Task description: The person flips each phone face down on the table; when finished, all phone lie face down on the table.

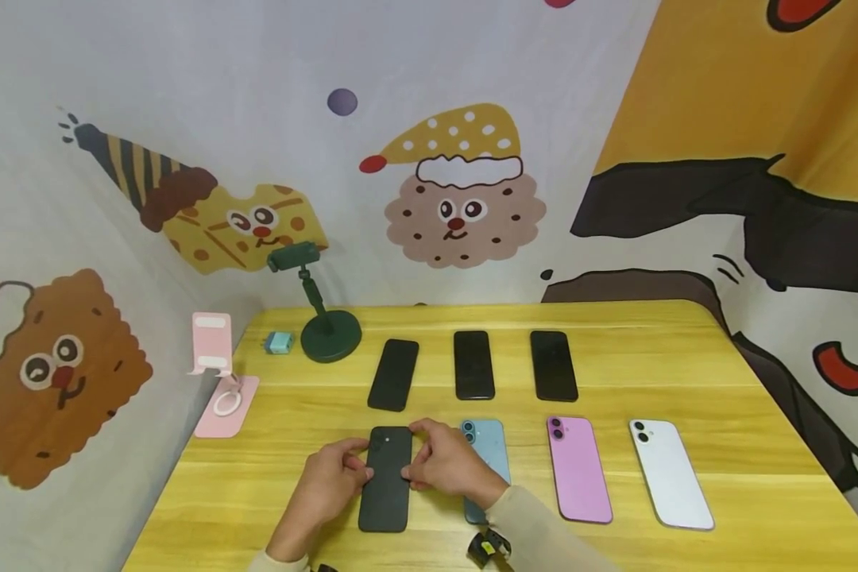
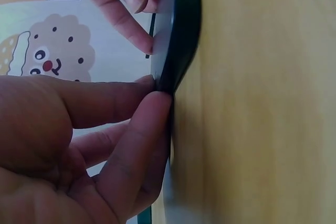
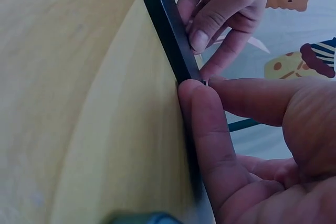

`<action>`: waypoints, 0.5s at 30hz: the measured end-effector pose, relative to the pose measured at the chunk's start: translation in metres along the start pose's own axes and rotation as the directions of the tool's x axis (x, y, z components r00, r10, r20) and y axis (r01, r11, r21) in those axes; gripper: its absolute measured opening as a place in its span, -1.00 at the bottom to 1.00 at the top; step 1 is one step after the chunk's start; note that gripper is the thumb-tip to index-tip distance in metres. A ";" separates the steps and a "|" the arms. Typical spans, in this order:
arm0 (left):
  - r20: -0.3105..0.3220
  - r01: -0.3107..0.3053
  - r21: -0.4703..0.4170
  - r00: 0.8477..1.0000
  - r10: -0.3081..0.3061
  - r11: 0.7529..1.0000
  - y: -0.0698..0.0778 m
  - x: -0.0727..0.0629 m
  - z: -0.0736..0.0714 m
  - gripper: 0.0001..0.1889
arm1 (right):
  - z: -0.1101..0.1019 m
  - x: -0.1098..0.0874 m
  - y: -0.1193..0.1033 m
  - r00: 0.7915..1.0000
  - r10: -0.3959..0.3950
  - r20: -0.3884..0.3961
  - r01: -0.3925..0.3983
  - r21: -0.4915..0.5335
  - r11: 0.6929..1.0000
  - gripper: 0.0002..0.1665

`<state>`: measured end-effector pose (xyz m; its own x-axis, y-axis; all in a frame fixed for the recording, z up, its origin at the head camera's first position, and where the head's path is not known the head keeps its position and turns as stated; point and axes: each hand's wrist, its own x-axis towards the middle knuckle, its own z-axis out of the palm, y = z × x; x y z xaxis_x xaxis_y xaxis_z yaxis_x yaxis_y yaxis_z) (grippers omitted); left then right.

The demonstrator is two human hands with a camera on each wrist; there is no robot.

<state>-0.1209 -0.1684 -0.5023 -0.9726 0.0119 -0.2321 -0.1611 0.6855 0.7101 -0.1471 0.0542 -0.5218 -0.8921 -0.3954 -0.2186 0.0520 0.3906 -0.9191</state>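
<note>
A black phone point(image 1: 388, 496) lies back up at the front of the table, its camera end toward the wall. My left hand point(image 1: 329, 478) pinches its left long edge between thumb and fingers, as the left wrist view shows close up. On the opposite edge, my right hand point(image 1: 449, 461) pinches the phone too, with one finger near the top right corner. A blue phone point(image 1: 496, 449) lies back up under my right hand and wrist, partly hidden. In the right wrist view the black phone's side point(image 3: 169, 30) runs along the tabletop; whether it is slightly raised I cannot tell.
Right of the blue phone lie a pink phone point(image 1: 581, 477) and a white phone point(image 1: 674, 481), backs up. Behind, three dark phones point(image 1: 475, 365) form a row. A green stand point(image 1: 331, 337), a small charger plug point(image 1: 280, 342) and a pink folding stand point(image 1: 212, 340) occupy the left.
</note>
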 end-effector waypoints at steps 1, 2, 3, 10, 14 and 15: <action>0.004 0.006 -0.002 1.000 -0.006 1.000 0.000 0.000 0.000 -0.51 | 0.000 0.000 -0.001 1.000 0.006 0.004 -0.006 0.009 1.000 -0.12; 0.009 0.015 -0.007 1.000 -0.015 1.000 0.000 0.000 -0.001 -0.51 | 0.000 0.000 -0.001 1.000 0.009 0.007 -0.009 0.016 1.000 -0.12; 0.014 0.021 -0.011 1.000 -0.021 1.000 0.000 0.001 -0.001 -0.50 | 0.000 -0.001 -0.002 1.000 0.012 0.010 -0.012 0.023 1.000 -0.12; 0.050 0.046 -0.027 0.998 -0.045 0.999 -0.001 0.004 -0.002 -0.51 | -0.003 -0.002 -0.002 1.000 0.014 0.023 -0.015 0.044 0.999 -0.15; 0.089 0.024 -0.020 0.996 -0.022 1.000 0.001 0.003 -0.007 -0.53 | -0.006 -0.002 -0.002 0.999 0.008 0.036 -0.009 0.046 0.999 -0.20; 0.096 0.014 -0.019 0.995 -0.012 1.000 0.002 0.003 -0.009 -0.54 | -0.007 -0.001 -0.002 0.999 0.004 0.035 -0.005 0.041 0.999 -0.22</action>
<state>-0.1259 -0.1736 -0.4956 -0.9499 0.0736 -0.3037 -0.1779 0.6717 0.7191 -0.1491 0.0594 -0.5180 -0.8755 -0.4231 -0.2333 0.0747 0.3586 -0.9305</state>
